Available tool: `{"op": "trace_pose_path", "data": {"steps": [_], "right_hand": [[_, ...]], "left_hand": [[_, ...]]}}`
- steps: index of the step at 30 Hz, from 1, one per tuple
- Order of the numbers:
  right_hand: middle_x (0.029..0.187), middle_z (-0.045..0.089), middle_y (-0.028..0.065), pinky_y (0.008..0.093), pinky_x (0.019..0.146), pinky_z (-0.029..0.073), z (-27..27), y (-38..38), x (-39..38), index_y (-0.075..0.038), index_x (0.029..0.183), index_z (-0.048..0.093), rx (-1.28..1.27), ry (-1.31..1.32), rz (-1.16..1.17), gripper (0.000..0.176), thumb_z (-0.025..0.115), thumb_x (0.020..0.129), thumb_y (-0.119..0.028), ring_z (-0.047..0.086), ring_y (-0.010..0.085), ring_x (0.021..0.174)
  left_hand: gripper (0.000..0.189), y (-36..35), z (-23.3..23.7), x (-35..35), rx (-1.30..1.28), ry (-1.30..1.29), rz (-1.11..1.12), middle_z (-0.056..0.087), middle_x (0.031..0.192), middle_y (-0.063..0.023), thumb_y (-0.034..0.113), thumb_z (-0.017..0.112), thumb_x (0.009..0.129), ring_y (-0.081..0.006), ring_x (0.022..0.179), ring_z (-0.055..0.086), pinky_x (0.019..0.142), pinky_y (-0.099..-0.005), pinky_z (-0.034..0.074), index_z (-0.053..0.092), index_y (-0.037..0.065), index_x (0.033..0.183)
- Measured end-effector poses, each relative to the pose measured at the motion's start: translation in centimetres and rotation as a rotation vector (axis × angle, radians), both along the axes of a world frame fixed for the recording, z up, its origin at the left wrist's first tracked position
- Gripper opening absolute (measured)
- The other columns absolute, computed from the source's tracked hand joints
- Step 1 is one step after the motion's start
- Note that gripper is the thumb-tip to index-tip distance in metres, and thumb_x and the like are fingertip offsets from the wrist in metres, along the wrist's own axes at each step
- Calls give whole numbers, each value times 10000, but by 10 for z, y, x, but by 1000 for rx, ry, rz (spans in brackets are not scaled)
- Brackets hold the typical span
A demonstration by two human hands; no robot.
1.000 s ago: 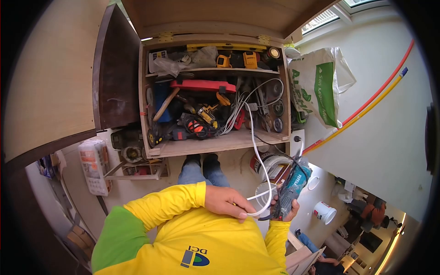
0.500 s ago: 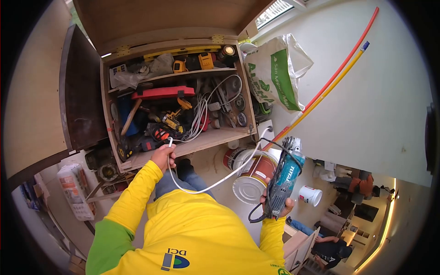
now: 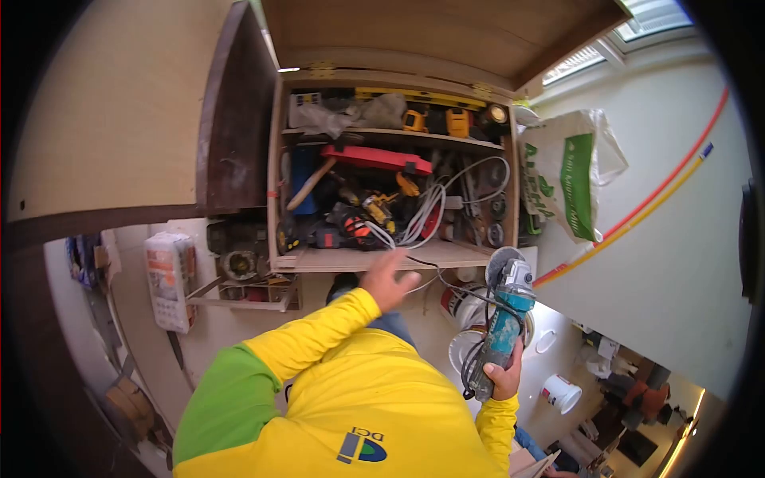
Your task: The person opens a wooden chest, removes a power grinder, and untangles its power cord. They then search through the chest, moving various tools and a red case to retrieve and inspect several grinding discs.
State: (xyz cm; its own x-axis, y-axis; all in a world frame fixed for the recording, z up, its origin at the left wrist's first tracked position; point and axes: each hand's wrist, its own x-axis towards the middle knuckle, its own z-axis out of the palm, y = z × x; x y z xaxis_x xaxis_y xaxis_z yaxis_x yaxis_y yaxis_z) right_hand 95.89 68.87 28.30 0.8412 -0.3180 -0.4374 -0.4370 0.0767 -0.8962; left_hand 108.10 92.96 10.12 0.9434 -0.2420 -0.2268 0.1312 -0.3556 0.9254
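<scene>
My right hand (image 3: 506,376) is wrapped round the body of a teal and grey angle grinder (image 3: 504,323), its disc end pointing up and away from me. The grinder's black cord (image 3: 474,350) is looped along its body. In front of the wooden tool chest (image 3: 319,261) my left hand (image 3: 388,281) has its fingers apart and holds nothing. Just beyond its fingertips lies a bundle of white cable (image 3: 422,219) among the tools. Near the cable are a yellow and black cordless drill (image 3: 377,209), a red tool (image 3: 378,158) and a hammer with a wooden handle (image 3: 312,183).
The chest's lid (image 3: 414,40) stands raised. Right of the chest are a white and green sack (image 3: 570,171) and red (image 3: 677,163) and yellow (image 3: 637,219) tubes. Paint buckets (image 3: 464,307) stand below, with a white pail (image 3: 562,393) farther right.
My left hand has let go of the white cable, which now lies in the chest. That hand's fingers have spread. The view has swung left, and the grinder stays in my right hand.
</scene>
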Motion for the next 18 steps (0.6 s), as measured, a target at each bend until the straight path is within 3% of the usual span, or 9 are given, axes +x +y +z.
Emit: {"op": "trace_pose_path", "data": {"steps": [2, 4, 5, 6, 7, 9, 13, 15, 18], "right_hand": [[1200, 534, 128, 321, 910, 459, -9, 2, -6, -3, 1397, 335, -175, 37, 56, 962, 800, 595, -260, 576, 220, 1045], [1200, 533, 136, 325, 912, 459, -5, 18, 2, -7, 1398, 335, -185, 64, 117, 961, 801, 591, -241, 571, 228, 1053], [1200, 532, 145, 329, 915, 460, -2, 24, 5, -11, 1400, 334, -219, 82, 159, 961, 801, 587, -222, 566, 236, 1061], [1191, 533, 158, 341, 918, 462, -3, 27, 5, -14, 1394, 347, -235, 86, 176, 944, 795, 579, -176, 564, 254, 1066], [1191, 533, 158, 341, 918, 462, -5, 30, 5, -14, 1394, 347, -229, 90, 182, 944, 795, 579, -176, 564, 254, 1066], [1184, 539, 151, 348, 919, 463, -7, 36, 6, -14, 1384, 364, -507, 132, 313, 917, 782, 579, -152, 572, 257, 1054], [1174, 579, 196, 382, 937, 462, -6, 55, 25, -4, 1310, 464, -836, 102, 511, 826, 778, 556, -127, 586, 331, 1088], [1169, 581, 220, 405, 939, 461, -10, 61, 29, -6, 1269, 500, -844, 100, 509, 786, 785, 548, -131, 570, 374, 1098], [1178, 577, 215, 417, 935, 462, -15, 67, 33, -20, 1253, 509, -871, 39, 567, 769, 802, 554, -143, 568, 382, 1095]], "left_hand": [[796, -21, 30, -7, -220, 124, -151, 435, 1397, -236, 498, 669, 826, -351, 1324, 395, 1095, -414, 316, 394, 15, 1396], [910, -36, 55, -11, -499, 338, -232, 430, 1395, -244, 507, 716, 789, -323, 1322, 408, 1083, -374, 331, 332, -22, 1423], [934, -45, 57, -17, -584, 427, -310, 405, 1431, -200, 475, 702, 818, -291, 1348, 373, 1111, -378, 293, 236, -5, 1469], [970, -55, 56, -21, -688, 419, -321, 416, 1415, -212, 481, 711, 808, -280, 1337, 384, 1095, -384, 315, 205, 5, 1484], [932, -62, 58, -30, -712, 500, -264, 439, 1390, -214, 481, 711, 812, -265, 1316, 407, 1082, -388, 329, 242, 19, 1473], [815, -61, 74, -29, -808, 619, -232, 517, 1300, -160, 468, 725, 809, -228, 1216, 492, 1036, -377, 379, 361, 38, 1398], [681, -79, 55, -40, -962, 763, -291, 571, 1176, -88, 444, 747, 802, -186, 1089, 550, 978, -353, 423, 452, 68, 1286], [602, -73, 64, -39, -1037, 1112, 9, 588, 1067, -42, 412, 773, 788, -160, 997, 566, 916, -326, 451, 495, 96, 1219], [507, -72, 61, -41, -1039, 1095, 163, 594, 984, -40, 347, 789, 778, -162, 946, 580, 891, -324, 465, 528, 108, 1140]]}}
